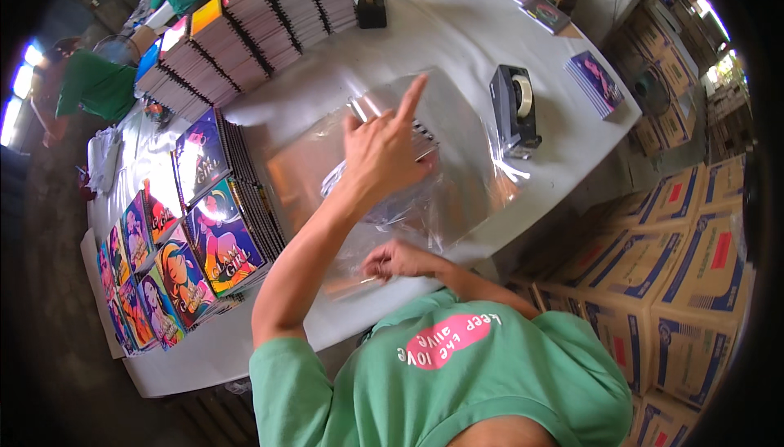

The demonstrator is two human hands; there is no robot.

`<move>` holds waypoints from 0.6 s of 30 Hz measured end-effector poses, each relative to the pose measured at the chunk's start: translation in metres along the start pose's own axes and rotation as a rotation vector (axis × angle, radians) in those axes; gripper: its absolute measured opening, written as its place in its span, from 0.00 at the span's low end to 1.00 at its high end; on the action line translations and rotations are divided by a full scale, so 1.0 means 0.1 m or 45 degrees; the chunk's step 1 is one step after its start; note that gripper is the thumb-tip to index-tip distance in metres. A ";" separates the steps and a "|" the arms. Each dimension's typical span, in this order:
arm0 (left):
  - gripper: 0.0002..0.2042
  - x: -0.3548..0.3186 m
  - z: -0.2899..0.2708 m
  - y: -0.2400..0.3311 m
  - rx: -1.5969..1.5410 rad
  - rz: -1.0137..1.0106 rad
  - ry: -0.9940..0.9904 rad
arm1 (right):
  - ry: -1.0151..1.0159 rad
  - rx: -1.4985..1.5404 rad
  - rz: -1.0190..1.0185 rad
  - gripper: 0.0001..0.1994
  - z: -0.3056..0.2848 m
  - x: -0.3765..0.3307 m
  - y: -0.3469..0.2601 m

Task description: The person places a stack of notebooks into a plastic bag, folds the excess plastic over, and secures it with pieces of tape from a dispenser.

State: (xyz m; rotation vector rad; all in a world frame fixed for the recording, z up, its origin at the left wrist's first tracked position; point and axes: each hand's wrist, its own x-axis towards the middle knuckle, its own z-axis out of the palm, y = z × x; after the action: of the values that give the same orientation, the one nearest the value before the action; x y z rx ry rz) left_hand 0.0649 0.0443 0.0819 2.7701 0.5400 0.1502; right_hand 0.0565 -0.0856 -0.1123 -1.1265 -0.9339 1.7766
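Note:
My left hand (380,149) reaches over the middle of the table, index finger stretched out and thumb apart. Beneath it lies a bundle of spiral-bound notebooks (423,138), partly hidden by the hand. Clear plastic wrap (392,218) lies crumpled about the bundle, on a wider clear plastic sheet (465,194). Nearer to me, my right hand (400,259) is low by the sheet's near edge, its fingers curled inward. Whether those fingers pinch the plastic cannot be made out. A black tape dispenser (514,112) with a pale roll stands right of the sheet.
Colourful-covered notebooks (233,235) are stacked on the left. Tall spiral-notebook stacks (245,31) line the far left, beside another tape dispenser (371,2). A small notebook stack (594,84) sits near the right edge. Cardboard cartons (653,267) fill the right side. Co-workers (98,84) are at far left.

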 end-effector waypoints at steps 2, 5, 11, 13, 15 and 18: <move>0.54 -0.23 -0.18 -0.05 -0.313 -0.042 0.258 | -0.001 0.564 -0.160 0.30 0.01 -0.01 0.15; 0.52 -0.80 -0.15 -0.31 -1.171 0.118 0.540 | 0.131 1.214 -0.729 0.35 -0.53 0.04 0.18; 0.41 -1.46 1.30 -0.62 -0.669 -0.345 0.476 | 0.459 0.405 -0.665 0.49 -1.38 -0.37 -0.15; 0.40 -1.58 1.93 -1.04 -0.689 -0.240 0.445 | 0.300 -0.501 -0.710 0.53 -1.07 -0.43 -0.82; 0.39 -1.44 1.82 -0.92 -0.873 -0.200 0.667 | 0.344 -0.571 -0.794 0.52 -0.91 -0.53 -0.98; 0.37 -1.13 1.04 -0.34 -1.168 -0.118 1.210 | 0.421 -0.493 -1.133 0.43 -0.71 -0.71 -1.37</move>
State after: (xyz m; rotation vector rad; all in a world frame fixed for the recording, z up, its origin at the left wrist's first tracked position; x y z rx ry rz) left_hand -0.0348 0.0015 -0.0328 1.6412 0.5856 1.3375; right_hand 0.1754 -0.0851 0.0096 -0.9588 -1.3253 0.6900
